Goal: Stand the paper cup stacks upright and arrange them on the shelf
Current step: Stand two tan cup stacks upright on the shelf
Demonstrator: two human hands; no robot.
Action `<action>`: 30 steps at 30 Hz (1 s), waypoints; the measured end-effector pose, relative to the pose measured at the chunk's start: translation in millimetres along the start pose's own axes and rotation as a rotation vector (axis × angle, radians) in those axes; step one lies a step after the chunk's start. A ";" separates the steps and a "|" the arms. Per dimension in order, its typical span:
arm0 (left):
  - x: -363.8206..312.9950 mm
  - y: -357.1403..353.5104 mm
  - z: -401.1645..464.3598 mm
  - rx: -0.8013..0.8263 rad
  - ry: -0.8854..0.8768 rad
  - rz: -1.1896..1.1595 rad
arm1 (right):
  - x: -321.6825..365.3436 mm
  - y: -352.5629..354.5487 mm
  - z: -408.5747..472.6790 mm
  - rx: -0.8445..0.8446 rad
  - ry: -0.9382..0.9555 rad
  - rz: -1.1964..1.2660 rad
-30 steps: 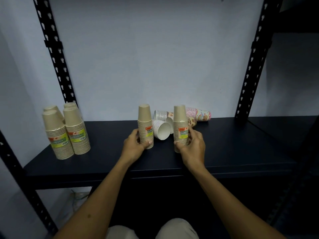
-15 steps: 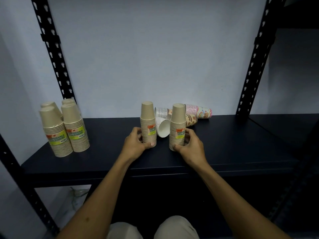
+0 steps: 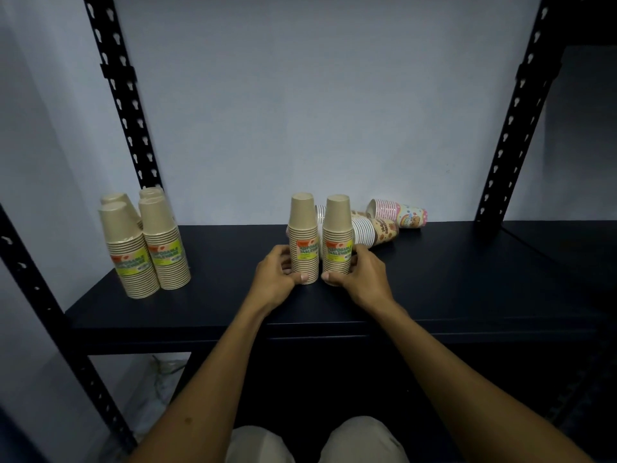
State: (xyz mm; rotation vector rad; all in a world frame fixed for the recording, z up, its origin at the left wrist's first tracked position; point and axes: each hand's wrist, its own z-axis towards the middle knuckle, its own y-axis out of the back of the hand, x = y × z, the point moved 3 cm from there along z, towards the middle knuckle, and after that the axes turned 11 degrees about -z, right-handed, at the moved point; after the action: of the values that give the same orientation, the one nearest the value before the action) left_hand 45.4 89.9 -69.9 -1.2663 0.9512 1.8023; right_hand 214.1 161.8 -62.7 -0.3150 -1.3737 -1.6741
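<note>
Cup stacks: four upright at left, two more, one per closed grip, three toppled behind.

The two upright kraft-brown paper cup stacks with green-and-yellow labels at shelf centre are now closer together. One second ago a clear gap separated them, with the open mouth of a lying white cup stack visible between. Now the left stack and right stack stand just beside each other; whether they touch cannot be confirmed.

The left hand, at 9 o'clock of its stack, has moved inward with it. The right hand, at 3 o'clock of its stack, has likewise moved inward. The thumbs are now near each other.

The white lying stack is now mostly hidden behind the pair.
</note>
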 end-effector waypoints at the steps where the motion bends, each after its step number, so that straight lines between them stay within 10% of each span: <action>1: 0.4 -0.1 0.4 -0.004 0.001 -0.002 | 0.1 0.2 -1.0 0.007 0.005 0.034; 7: 1.7 0.0 2.3 0.000 -0.015 0.040 | -11.4 4.5 -1.3 0.049 -0.037 0.330; 30: 4.0 -0.2 3.3 0.033 -0.025 0.026 | -11.1 2.9 -1.4 0.034 -0.027 0.246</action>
State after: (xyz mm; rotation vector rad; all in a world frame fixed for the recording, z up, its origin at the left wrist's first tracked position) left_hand 43.1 93.4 -73.0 -1.2139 0.9839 1.8115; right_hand 222.9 166.1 -68.9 -0.4690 -1.3244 -1.4468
